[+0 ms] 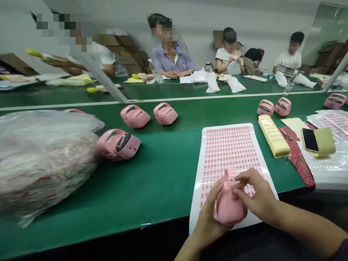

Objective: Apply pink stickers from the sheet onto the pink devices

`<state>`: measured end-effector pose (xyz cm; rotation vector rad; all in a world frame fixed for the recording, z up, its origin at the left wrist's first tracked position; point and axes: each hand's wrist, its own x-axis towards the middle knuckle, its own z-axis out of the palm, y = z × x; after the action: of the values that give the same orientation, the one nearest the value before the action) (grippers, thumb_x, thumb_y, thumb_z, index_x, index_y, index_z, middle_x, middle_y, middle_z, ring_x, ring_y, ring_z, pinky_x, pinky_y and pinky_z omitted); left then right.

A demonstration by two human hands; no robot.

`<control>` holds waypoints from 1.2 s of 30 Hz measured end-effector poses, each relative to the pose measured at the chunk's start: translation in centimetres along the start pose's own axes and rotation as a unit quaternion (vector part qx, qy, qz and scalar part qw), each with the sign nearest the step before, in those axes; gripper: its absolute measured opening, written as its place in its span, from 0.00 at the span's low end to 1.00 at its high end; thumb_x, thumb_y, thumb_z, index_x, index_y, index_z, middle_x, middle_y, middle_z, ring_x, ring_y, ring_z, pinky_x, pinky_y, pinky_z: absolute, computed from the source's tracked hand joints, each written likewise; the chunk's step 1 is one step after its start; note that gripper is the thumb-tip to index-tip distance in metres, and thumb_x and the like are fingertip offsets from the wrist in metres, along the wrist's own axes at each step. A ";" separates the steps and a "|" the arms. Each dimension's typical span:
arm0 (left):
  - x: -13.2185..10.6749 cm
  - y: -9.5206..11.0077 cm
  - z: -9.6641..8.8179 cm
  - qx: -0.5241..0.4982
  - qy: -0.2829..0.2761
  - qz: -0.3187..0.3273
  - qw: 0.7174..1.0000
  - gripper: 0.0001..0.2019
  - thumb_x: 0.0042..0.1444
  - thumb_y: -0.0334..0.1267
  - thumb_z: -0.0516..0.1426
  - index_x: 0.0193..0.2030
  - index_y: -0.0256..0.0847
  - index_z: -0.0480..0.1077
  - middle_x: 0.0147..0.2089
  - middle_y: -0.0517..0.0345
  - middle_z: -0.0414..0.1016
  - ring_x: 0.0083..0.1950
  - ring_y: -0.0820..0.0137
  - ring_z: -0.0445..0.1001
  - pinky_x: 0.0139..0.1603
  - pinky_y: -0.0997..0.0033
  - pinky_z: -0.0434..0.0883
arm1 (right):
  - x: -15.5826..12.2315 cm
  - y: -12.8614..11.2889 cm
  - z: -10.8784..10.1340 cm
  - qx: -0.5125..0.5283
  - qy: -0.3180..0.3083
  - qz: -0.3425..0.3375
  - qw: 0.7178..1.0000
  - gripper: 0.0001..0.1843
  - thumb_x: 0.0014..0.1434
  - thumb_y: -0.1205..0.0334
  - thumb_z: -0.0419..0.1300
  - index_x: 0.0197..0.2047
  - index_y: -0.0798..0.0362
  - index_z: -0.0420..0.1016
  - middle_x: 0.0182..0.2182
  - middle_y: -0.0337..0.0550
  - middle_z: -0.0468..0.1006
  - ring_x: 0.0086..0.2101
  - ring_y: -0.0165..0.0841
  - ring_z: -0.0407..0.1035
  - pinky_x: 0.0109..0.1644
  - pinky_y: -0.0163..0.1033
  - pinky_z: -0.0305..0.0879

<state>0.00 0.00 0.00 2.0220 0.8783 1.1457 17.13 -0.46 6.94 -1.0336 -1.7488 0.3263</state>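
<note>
My left hand (208, 221) is wrapped around the side of a pink plastic housing with a loop handle (230, 210), held tilted near the table's front edge. My right hand (255, 194) meets its upper part from the right, thumb and forefinger drawn together against the surface. Whatever may be between those fingertips is too small to make out. Beneath both hands lies a white sheet of small red-and-orange stickers (231, 152) in rows, its lower part partly covered by the housing and hands.
Pink housings (119, 145) stand on the green table (163, 174), one beside a large clear plastic bag (46, 159). To the right lie a yellow paper stack (273, 136), tweezers (286, 134) and a phone in a case (318, 141). Several people sit across the table behind a rail.
</note>
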 end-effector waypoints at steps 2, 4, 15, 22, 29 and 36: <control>-0.3 0.0 0.0 0.008 0.004 0.008 1.000 0.40 0.46 0.40 0.62 0.63 0.52 0.45 0.63 0.44 0.54 0.62 0.50 0.56 0.56 0.47 0.63 | -0.3 0.1 0.2 -0.036 0.013 -0.043 0.998 0.11 0.56 0.70 0.55 0.43 0.49 0.65 0.26 0.39 0.73 0.29 0.33 0.67 0.33 0.38 0.67; -0.5 0.0 0.1 0.018 0.008 0.015 1.000 0.41 0.46 0.39 0.62 0.63 0.53 0.44 0.63 0.45 0.54 0.62 0.51 0.57 0.56 0.48 0.63 | -0.6 0.1 0.3 -0.067 0.012 -0.067 0.995 0.16 0.56 0.70 0.54 0.48 0.48 0.63 0.28 0.39 0.75 0.32 0.34 0.68 0.36 0.40 0.66; -0.1 0.7 0.1 0.047 0.004 0.059 0.997 0.42 0.47 0.44 0.61 0.64 0.54 0.41 0.61 0.44 0.58 0.61 0.52 0.60 0.54 0.50 0.66 | 0.0 1.7 -0.1 0.187 -0.222 0.208 0.934 0.48 0.47 0.50 0.63 0.64 0.48 0.41 0.60 0.52 0.53 0.58 0.46 0.51 0.58 0.54 0.52; 0.0 0.9 0.4 0.043 0.023 0.093 0.995 0.43 0.45 0.45 0.62 0.64 0.54 0.42 0.60 0.45 0.59 0.59 0.53 0.62 0.53 0.52 0.67 | 0.7 2.7 0.6 0.313 -0.166 0.263 0.897 0.40 0.50 0.42 0.57 0.61 0.46 0.48 0.52 0.49 0.61 0.50 0.40 0.59 0.52 0.47 0.57; -0.1 0.5 -0.1 -0.001 0.129 0.033 0.991 0.44 0.38 0.57 0.62 0.62 0.57 0.49 0.58 0.49 0.63 0.56 0.51 0.66 0.49 0.49 0.70 | 1.8 6.5 0.8 0.316 -0.282 0.270 0.865 0.26 0.51 0.47 0.58 0.51 0.48 0.61 0.30 0.37 0.68 0.29 0.29 0.64 0.33 0.37 0.60; 0.8 -3.8 -0.7 0.139 0.152 -0.017 0.978 0.27 0.54 0.40 0.55 0.61 0.52 0.53 0.59 0.50 0.62 0.58 0.58 0.65 0.48 0.59 0.73 | 7.7 8.9 0.4 0.206 -0.119 0.307 0.921 0.21 0.50 0.61 0.55 0.48 0.50 0.57 0.21 0.28 0.59 0.19 0.25 0.57 0.24 0.31 0.54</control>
<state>-1.24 2.95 -2.33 2.0706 1.2823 1.4012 20.36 10.80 5.94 -1.2385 -1.4249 1.2070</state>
